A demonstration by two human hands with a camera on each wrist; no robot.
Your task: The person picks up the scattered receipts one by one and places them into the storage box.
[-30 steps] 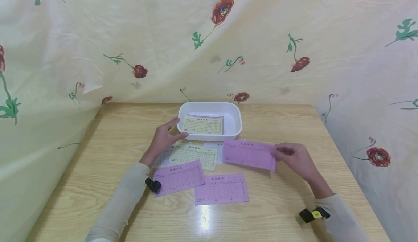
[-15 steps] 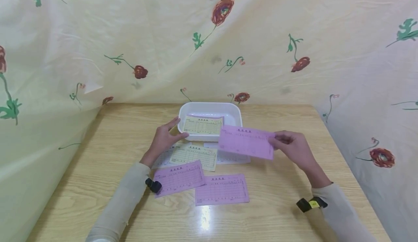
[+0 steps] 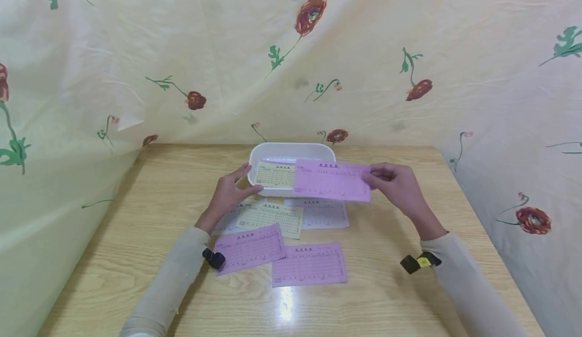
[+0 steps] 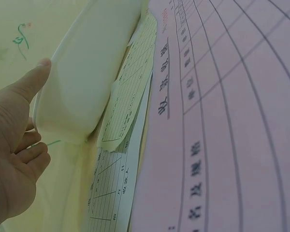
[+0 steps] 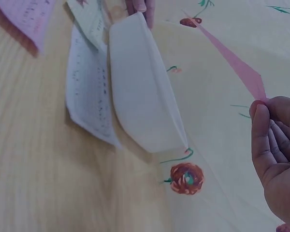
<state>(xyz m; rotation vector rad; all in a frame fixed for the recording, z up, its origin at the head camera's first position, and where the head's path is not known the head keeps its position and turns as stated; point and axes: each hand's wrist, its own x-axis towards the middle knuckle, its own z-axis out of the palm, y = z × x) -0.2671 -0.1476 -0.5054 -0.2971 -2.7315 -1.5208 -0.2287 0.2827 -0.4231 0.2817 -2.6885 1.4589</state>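
I have the left hand (image 3: 229,190) gripping the white tray (image 3: 291,152) at its left end. To its right, the pink slip (image 3: 331,181), held aloft, overlaps the tray's right part in the head view; the right hand (image 3: 397,185) pinches its right edge. I judge it light, limp, easily creased: hold a short edge, gently.

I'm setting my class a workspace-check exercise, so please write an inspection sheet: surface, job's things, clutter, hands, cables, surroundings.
Surface: wood-grain table, glare toward the front.
Job's things: white tray with yellow slip inside; raised pink slip; loose pink slips, loose yellow slip, loose white slips on the table.
Clutter: nothing seen.
Hands: left hand holds white tray's left end; right hand pinches raised pink slip's right edge.
Cables: nothing seen.
Surroundings: flowered cloth behind and at both sides.
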